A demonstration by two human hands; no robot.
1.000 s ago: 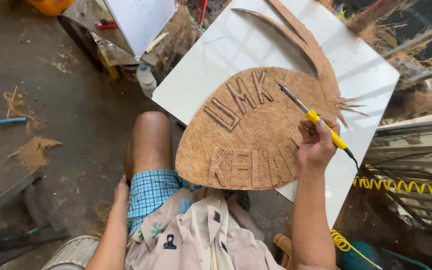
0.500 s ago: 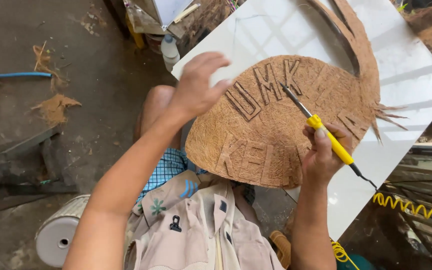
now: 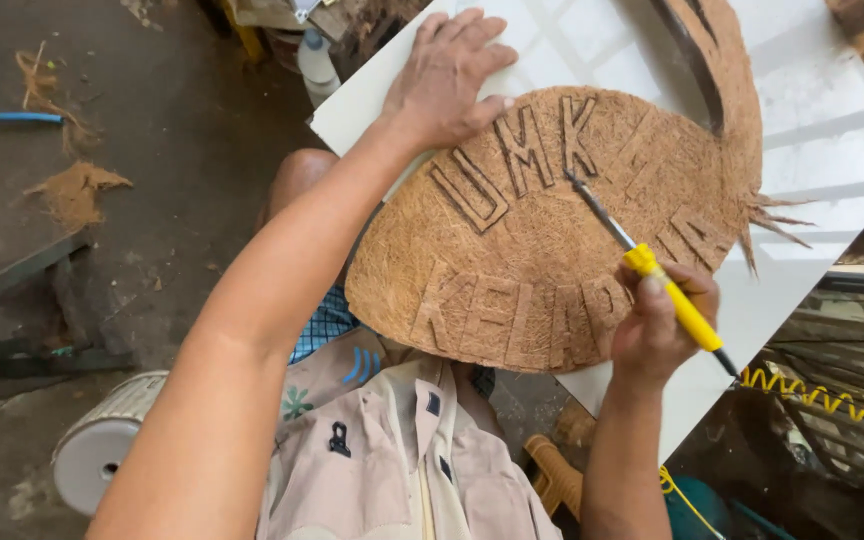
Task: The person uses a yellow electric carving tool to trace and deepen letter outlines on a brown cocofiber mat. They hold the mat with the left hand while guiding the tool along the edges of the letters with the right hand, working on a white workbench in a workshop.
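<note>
On white board (image 3: 812, 140): left hand (image 3: 447, 75) flat, fingers spread, pressing edge of round coir plaque (image 3: 542, 250). Right hand (image 3: 657, 325) fingers curled tight around yellow-handled soldering iron (image 3: 667, 290), tip on raised letters.

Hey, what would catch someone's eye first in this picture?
A big round brown fibre plaque with raised letters fills the middle, lying on a white board. The right hand holds a yellow-handled soldering tool with its tip on the plaque, while the left hand presses flat at the upper edge.

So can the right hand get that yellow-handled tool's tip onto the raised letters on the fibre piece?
Probably yes: the right hand holds the yellow-handled tool with its tip already over the fibre piece, nothing between; the left hand rests at the far edge.
</note>
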